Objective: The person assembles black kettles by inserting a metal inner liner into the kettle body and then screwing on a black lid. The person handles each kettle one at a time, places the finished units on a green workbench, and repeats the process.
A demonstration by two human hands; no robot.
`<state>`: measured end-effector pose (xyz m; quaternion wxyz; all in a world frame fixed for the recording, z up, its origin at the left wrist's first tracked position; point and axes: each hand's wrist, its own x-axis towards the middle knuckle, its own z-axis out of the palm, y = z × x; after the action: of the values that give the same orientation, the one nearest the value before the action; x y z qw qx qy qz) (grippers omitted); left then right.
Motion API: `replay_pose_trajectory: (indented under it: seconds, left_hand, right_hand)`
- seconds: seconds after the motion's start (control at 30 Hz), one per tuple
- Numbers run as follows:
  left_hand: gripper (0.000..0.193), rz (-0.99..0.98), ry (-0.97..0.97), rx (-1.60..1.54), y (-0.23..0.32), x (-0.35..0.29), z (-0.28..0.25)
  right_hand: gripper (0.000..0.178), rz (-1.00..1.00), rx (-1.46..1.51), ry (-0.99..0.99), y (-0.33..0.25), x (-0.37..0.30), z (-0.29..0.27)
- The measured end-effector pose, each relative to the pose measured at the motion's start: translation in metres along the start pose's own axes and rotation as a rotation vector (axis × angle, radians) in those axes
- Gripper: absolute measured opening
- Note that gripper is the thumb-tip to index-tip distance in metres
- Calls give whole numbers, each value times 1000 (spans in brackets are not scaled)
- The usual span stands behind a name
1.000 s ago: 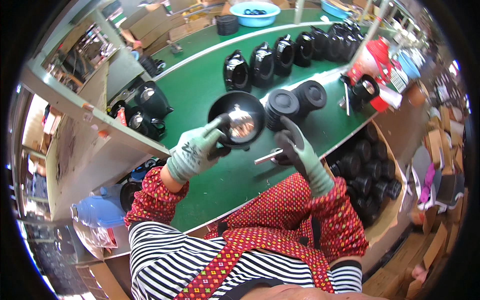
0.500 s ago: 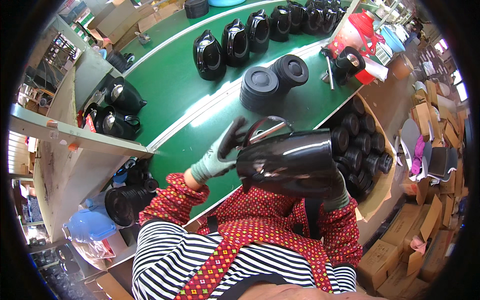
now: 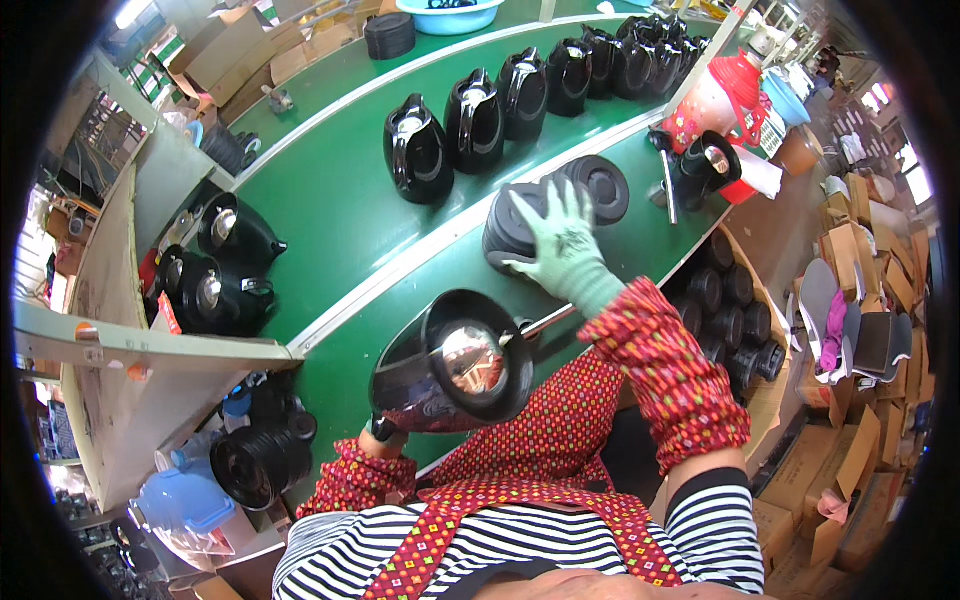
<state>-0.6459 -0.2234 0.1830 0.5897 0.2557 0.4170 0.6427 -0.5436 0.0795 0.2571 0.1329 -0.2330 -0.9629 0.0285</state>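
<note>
A glossy black jug (image 3: pixel 400 375) lies tilted over the near edge of the green bench. Its open round end faces up and to the right, showing a shiny silver rounded part (image 3: pixel 472 362) inside. My left hand (image 3: pixel 384 442) holds the jug from the near left; its fingers are hidden behind the body. My right hand (image 3: pixel 568 250), in a pale green glove, reaches forward with fingers spread over a stack of black round caps (image 3: pixel 508 228). The fingertips rest on top of the pile, beside a second stack of caps (image 3: pixel 605 190).
Black jugs (image 3: pixel 418 160) stand in a row across the green bench (image 3: pixel 330 210). A cardboard box (image 3: pixel 765 400) of black round parts sits at my right. Beyond it are a red flask (image 3: pixel 735 80) and another black jug (image 3: pixel 690 180). More jugs (image 3: pixel 235 235) lie at left.
The jug has swung left and turned, so its open end now shows. My right hand has left it and reached to the caps, while my left hand has taken hold of it.
</note>
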Motion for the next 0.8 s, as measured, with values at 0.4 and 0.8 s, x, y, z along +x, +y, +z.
replay_pose_trajectory:
  seconds: [0.4, 0.8]
  left_hand:
    - [68, 55, 10, 280, -30, 3, -39]
    - [63, 108, -292, -121, -2, 21, 68]
  right_hand:
    - [81, 46, 37, 174, -15, 25, 20]
    - [88, 33, 738, 138, -53, -177, -113]
